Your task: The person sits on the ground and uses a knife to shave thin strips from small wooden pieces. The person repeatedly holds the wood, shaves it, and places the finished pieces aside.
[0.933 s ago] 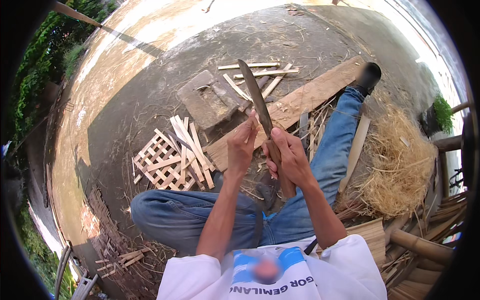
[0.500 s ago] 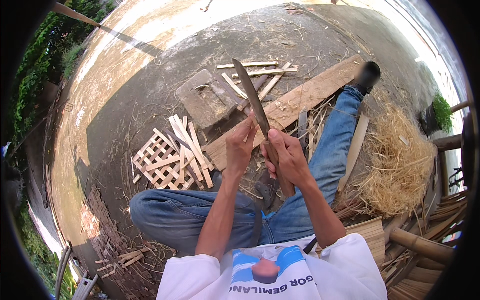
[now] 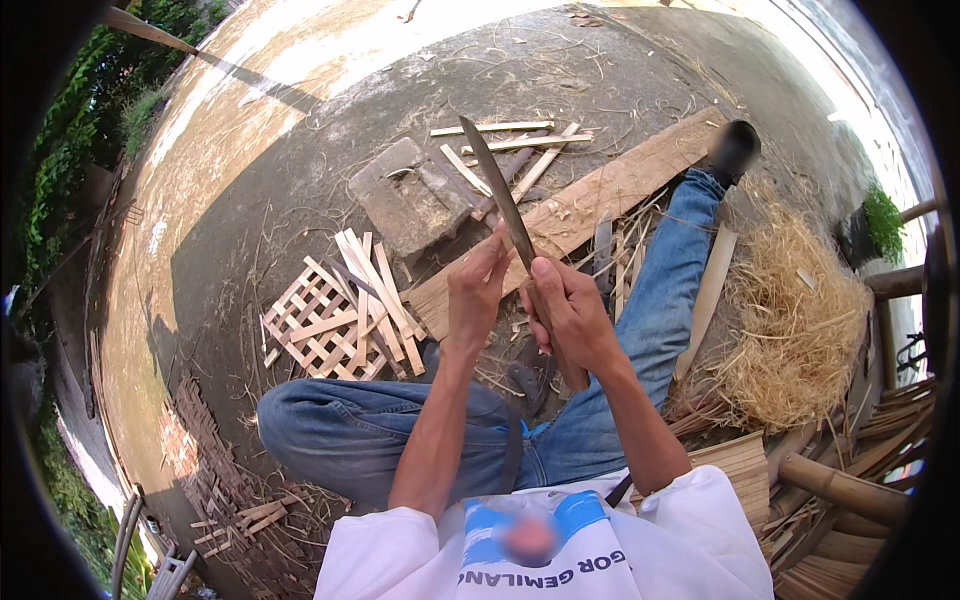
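My right hand (image 3: pixel 572 312) is wrapped round the wooden handle of a machete (image 3: pixel 496 175), thumb lying along it near the blade. The long dark blade points up and away, leaning left. Beside the blade's lower part is my left hand (image 3: pixel 474 285), its fingers drawn together with the tips at the blade's left edge. Whether a small thing sits between those fingers is hidden. Beyond the hands a long wooden plank (image 3: pixel 610 185) lies slantwise on the ground.
A stone block (image 3: pixel 405 205) stands beyond my hands, with several wooden strips (image 3: pixel 545 165) next to it. Left of me lies a woven lattice (image 3: pixel 310 325) topped with loose slats. A heap of pale shavings (image 3: pixel 795 320) is to my right, near bamboo poles (image 3: pixel 845 490).
The machete and both hands have shifted very slightly left in the view, as has the scene around them. The grip looks the same.
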`<act>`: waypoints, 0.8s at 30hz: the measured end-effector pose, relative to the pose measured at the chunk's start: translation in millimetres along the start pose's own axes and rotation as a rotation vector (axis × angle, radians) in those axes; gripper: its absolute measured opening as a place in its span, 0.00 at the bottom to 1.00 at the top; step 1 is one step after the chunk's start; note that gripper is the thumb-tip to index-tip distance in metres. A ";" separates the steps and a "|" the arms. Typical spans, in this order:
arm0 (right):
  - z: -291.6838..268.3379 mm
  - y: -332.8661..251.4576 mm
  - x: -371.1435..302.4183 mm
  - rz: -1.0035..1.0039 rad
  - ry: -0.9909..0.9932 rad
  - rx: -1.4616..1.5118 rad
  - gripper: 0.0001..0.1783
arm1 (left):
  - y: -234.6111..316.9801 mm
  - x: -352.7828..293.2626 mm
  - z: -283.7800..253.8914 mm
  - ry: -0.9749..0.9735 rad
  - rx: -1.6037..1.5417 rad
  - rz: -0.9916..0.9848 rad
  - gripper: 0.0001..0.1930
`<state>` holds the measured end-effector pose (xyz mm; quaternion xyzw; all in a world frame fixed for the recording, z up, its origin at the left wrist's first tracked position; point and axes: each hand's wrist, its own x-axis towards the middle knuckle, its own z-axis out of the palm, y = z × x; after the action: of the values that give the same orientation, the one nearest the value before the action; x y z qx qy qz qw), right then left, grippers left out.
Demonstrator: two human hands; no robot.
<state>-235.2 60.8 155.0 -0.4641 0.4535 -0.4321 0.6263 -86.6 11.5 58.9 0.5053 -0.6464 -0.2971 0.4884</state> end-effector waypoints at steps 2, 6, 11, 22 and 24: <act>-1.1 0.1 0.0 -0.005 -0.011 -0.039 0.25 | -0.6 0.7 1.4 0.015 0.002 0.029 0.25; 1.0 -1.9 -0.5 -0.035 0.014 -0.113 0.26 | 4.3 -0.6 -0.9 -0.001 0.007 -0.005 0.24; -0.4 -2.7 -0.8 -0.087 0.030 -0.210 0.26 | 9.7 0.7 -1.1 -0.021 0.034 -0.013 0.25; -1.8 -3.8 -1.1 -0.072 0.053 -0.294 0.27 | 12.6 0.0 -0.1 -0.040 0.030 -0.014 0.26; 1.1 -5.5 -4.4 -0.101 0.051 -0.299 0.27 | 2.7 -0.6 -0.4 -0.038 -0.021 -0.045 0.26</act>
<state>-235.8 64.2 161.2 -0.5633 0.5044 -0.4025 0.5161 -87.2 13.0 61.2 0.5088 -0.6411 -0.3241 0.4745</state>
